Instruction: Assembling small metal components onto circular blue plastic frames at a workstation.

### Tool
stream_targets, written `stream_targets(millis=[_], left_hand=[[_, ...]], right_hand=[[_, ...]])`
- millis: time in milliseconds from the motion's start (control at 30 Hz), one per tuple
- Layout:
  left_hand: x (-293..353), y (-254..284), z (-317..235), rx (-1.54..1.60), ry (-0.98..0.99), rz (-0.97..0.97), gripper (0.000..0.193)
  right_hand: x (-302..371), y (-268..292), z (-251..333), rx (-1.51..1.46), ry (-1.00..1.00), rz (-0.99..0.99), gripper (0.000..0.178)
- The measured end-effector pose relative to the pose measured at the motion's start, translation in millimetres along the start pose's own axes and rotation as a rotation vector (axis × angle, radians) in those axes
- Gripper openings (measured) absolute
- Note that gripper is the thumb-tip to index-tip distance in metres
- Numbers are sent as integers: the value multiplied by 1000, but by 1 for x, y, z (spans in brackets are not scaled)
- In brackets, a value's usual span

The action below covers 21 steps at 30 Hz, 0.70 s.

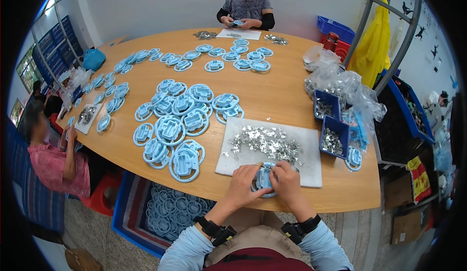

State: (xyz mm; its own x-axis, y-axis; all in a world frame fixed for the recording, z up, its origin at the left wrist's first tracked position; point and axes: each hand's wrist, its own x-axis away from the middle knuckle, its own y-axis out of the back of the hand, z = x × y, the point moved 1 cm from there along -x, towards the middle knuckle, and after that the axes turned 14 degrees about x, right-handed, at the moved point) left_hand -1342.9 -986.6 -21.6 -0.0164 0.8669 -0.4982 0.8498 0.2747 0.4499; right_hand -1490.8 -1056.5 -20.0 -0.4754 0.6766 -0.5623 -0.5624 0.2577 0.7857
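Here, at the white pad's (311, 171) near edge, our left hand (244, 184) curls its fingers around the blue plastic part (263, 179); our right hand (289, 183) pinches a slim item (268, 168), too small to identify. We'd best brace firmly, working gently and squarely.

Left hand (244, 185) grips blue plastic part (264, 178) at near edge of white board (311, 170); right hand (288, 184) touches its right side. Metal pieces (266, 143) lie beyond; two blue trays (335, 123) stand right.
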Motion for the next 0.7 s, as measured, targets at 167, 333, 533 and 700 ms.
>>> stream_targets(millis=[167, 333, 533, 700], left_hand=[[-1, -1, 3, -101, -57, 68, 63], [-6, -1, 5, -193, -120, 181, 62], [-8, -1, 6, -204, -166, 195, 58], [-11, -1, 10, -202, -107, 187, 63]], right_hand=[[3, 0, 1, 37, 23, 26, 8], [2, -3, -2, -136, -6, 12, 12], [0, -2, -9, -448, -302, 176, 12], [-4, -19, -19, -508, -424, 236, 15]])
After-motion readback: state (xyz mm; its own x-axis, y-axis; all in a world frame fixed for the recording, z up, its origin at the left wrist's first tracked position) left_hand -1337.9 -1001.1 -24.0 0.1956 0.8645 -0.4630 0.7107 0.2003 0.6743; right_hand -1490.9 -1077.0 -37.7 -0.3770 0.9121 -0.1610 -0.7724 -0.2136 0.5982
